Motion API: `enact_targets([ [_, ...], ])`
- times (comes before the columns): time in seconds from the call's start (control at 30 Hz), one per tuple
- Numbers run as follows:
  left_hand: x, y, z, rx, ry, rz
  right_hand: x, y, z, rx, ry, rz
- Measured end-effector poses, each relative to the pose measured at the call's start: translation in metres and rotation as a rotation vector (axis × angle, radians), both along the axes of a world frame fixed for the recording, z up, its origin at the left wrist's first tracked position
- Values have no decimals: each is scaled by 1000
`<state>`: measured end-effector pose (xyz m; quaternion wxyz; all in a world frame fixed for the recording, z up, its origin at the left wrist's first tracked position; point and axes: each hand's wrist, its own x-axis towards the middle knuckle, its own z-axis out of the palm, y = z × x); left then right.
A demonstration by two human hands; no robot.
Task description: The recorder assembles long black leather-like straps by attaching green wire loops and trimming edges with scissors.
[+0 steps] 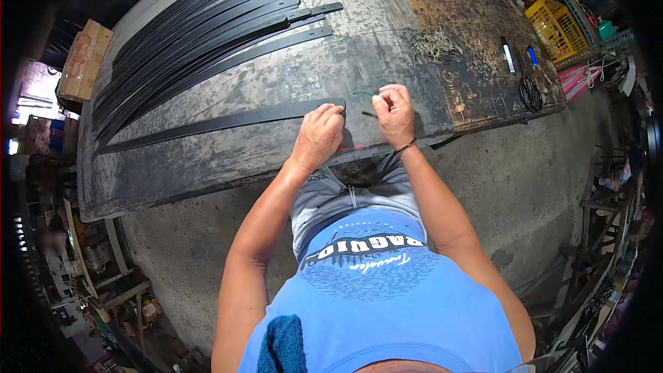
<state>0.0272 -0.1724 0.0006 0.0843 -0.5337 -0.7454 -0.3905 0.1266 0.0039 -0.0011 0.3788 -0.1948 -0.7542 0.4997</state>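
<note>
A long flat black strip (235,119) lies along the near part of the worktable. My left hand (320,135) is closed over its right end, fingers bent and pressed together on the strip. Just right of it, my right hand (396,116) is pinched above the tabletop. From its fingertips a thin dark green strand (363,92) sticks out to the left; what kind of strand it is I cannot make out. Farther back, many similar black strips (207,38) lie in a fanned pile, their right ends uneven.
The worktable (166,173) has a worn grey top with a brown board (476,34) at right. On that lie a tangle of pale strands (435,45), a marker (507,55) and black scissors (530,93). A yellow crate (556,31) stands beyond; a cardboard box (86,59) sits far left.
</note>
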Motion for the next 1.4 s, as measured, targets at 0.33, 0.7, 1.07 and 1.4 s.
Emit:
enact_targets([
  [0.33, 70, -9, 22, -41, -7, -208, 4, -7, 7, 116, -79, 201],
  [0.7, 98, -25, -2, -75, -245, -154, 2, -7, 6, 248, -62, 194],
  [1.07, 62, -20, 26, -16, -28, -35, 3, -6, 5, 150, -60, 192],
  [1.4, 8, -1, 28, -351, 178, 79, 3, 9, -9, -418, 57, 69],
])
